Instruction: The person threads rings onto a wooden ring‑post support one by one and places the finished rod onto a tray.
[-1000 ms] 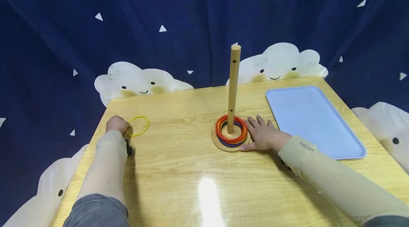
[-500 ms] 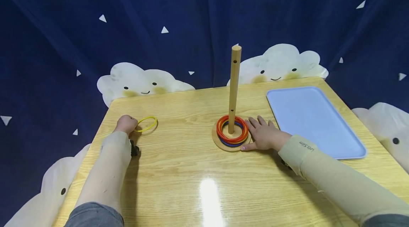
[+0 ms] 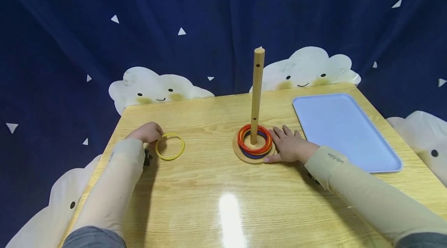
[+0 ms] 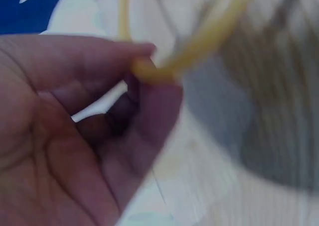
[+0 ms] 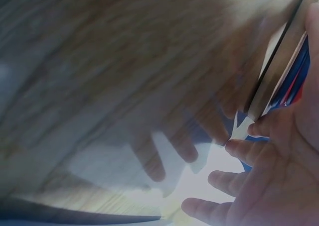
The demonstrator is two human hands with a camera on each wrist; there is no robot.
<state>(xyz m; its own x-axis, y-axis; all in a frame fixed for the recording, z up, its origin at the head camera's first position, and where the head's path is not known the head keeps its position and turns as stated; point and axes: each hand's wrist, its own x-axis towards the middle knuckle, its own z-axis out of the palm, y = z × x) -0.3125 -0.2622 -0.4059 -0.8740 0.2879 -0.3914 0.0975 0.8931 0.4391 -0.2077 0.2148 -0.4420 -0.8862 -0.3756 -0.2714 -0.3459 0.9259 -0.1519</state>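
My left hand (image 3: 147, 133) pinches a thin yellow ring (image 3: 169, 159) at the left side of the table. In the left wrist view the ring (image 4: 212, 39) sits between thumb and fingertips, blurred. To the right, a tall wooden post (image 3: 257, 92) stands on a round wooden base (image 3: 236, 152). Several red, yellow and blue rings (image 3: 241, 146) lie stacked around the post's foot. My right hand (image 3: 290, 147) rests with spread fingers against the base's right edge. The right wrist view has that hand (image 5: 271, 161) beside the base's rim (image 5: 279, 71), holding nothing.
A pale blue tray (image 3: 343, 127) lies on the right side of the wooden table (image 3: 195, 189), just beyond the right hand. A dark blue curtain (image 3: 195, 3) with white clouds hangs behind the table's far edge.
My left hand has moved to the right with the yellow ring, which tilted up and now appears rounder, nearer the post. The right hand, the post and the stacked rings have stayed put.
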